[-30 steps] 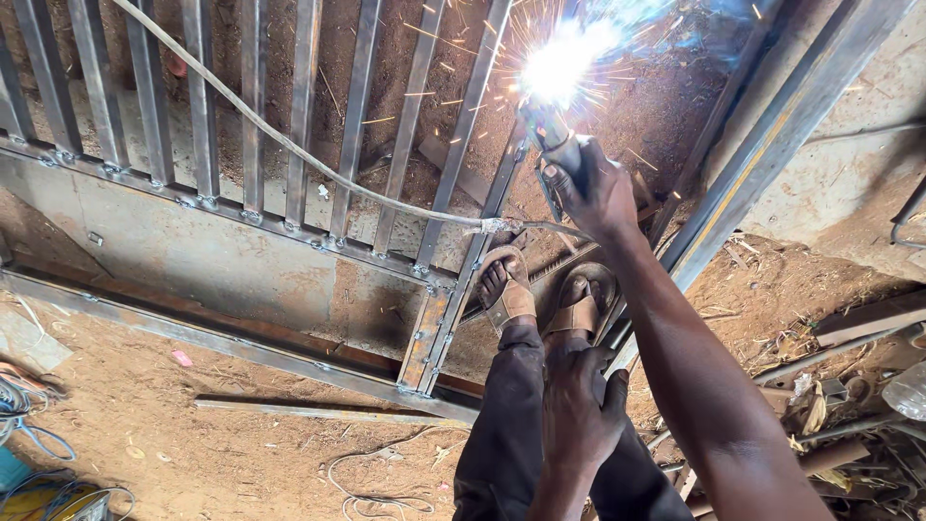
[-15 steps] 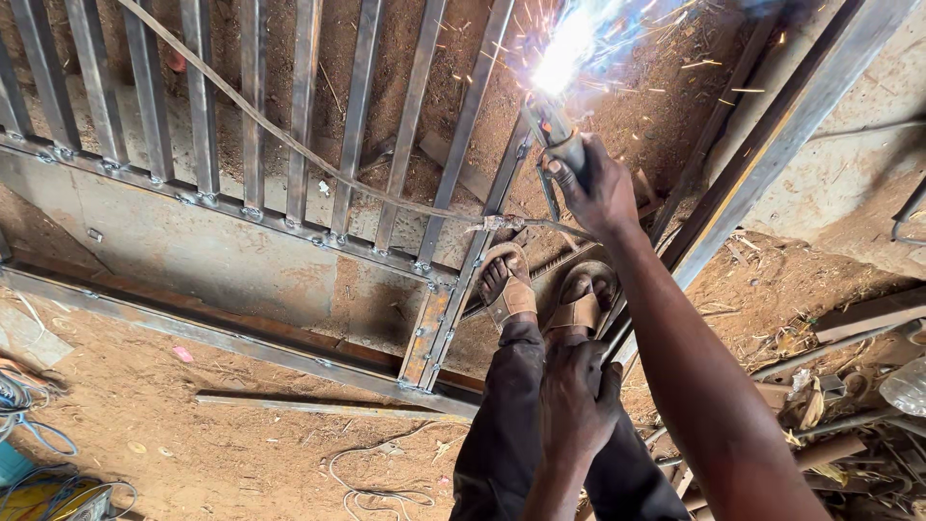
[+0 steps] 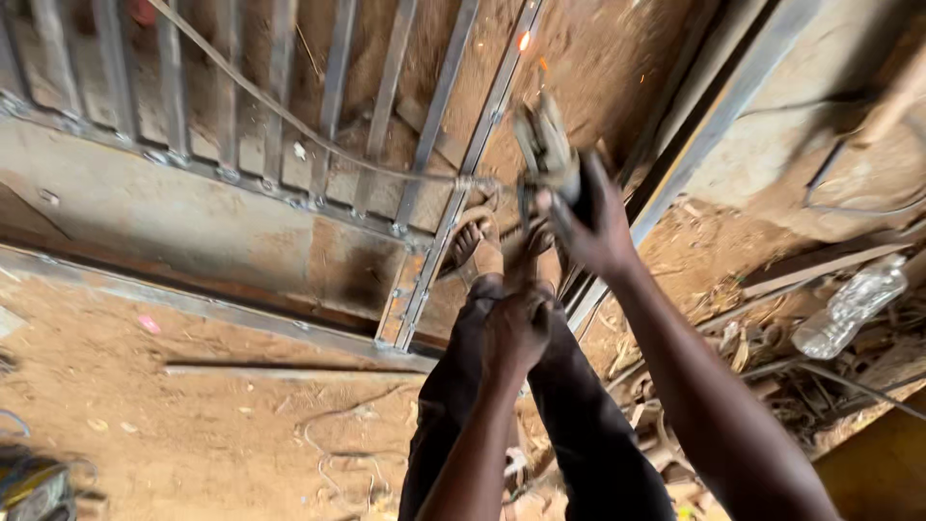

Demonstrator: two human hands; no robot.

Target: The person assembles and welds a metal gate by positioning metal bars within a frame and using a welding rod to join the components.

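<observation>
Welding arc now out, right hand [image 3: 588, 227] grip shut around electrode holder [image 3: 546, 150]; left hand [image 3: 516, 333] grip closed, seemingly empty, on knee.

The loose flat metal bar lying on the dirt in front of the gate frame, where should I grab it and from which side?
Take the flat metal bar near its middle, from above, fingers across its narrow width. It lies flat and alone on the dirt, long and thin, so a middle hold should keep it balanced. The gate frame lies just beyond it.
</observation>
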